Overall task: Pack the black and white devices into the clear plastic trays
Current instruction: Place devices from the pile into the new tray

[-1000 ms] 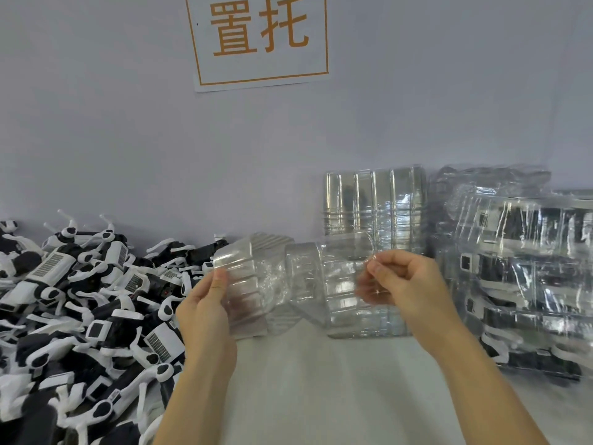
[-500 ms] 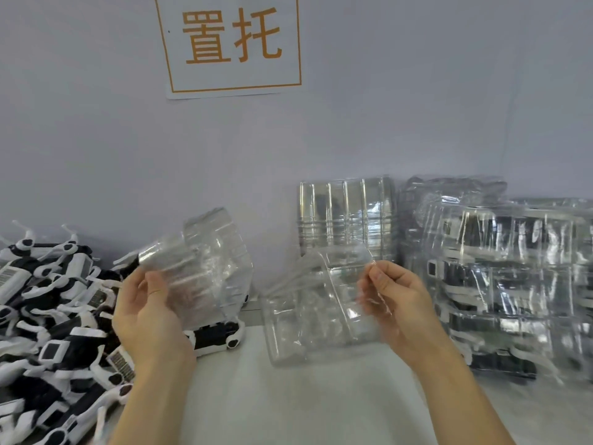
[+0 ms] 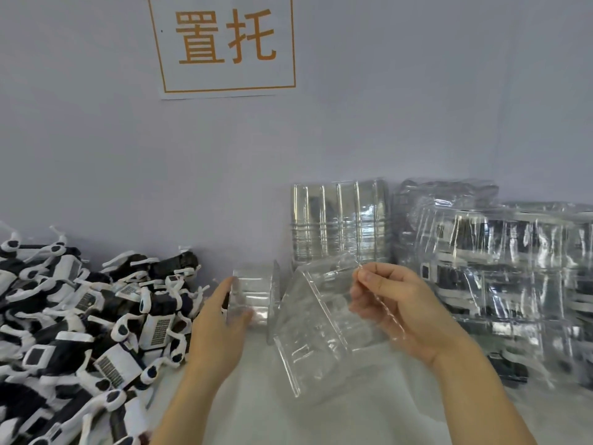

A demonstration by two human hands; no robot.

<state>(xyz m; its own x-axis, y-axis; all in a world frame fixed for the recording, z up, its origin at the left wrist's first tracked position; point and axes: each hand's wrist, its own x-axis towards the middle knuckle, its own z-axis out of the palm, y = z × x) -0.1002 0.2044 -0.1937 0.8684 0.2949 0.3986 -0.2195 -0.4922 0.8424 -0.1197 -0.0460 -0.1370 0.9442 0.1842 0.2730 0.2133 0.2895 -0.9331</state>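
My left hand holds a clear plastic tray on its edge near the wall, thumb on its front and fingers behind. My right hand pinches the rim of a second clear tray, which is tilted with its lower corner near the white table. A big heap of black and white devices covers the table's left side, touching my left forearm.
A stack of empty clear trays leans upright against the wall behind my hands. Packed trays with devices, wrapped in clear plastic, are piled at the right. A paper sign hangs on the wall above.
The two trays have come apart. My left hand has carried its tray from up at the left down to the table by the wall. My right hand's tray has tilted more steeply.
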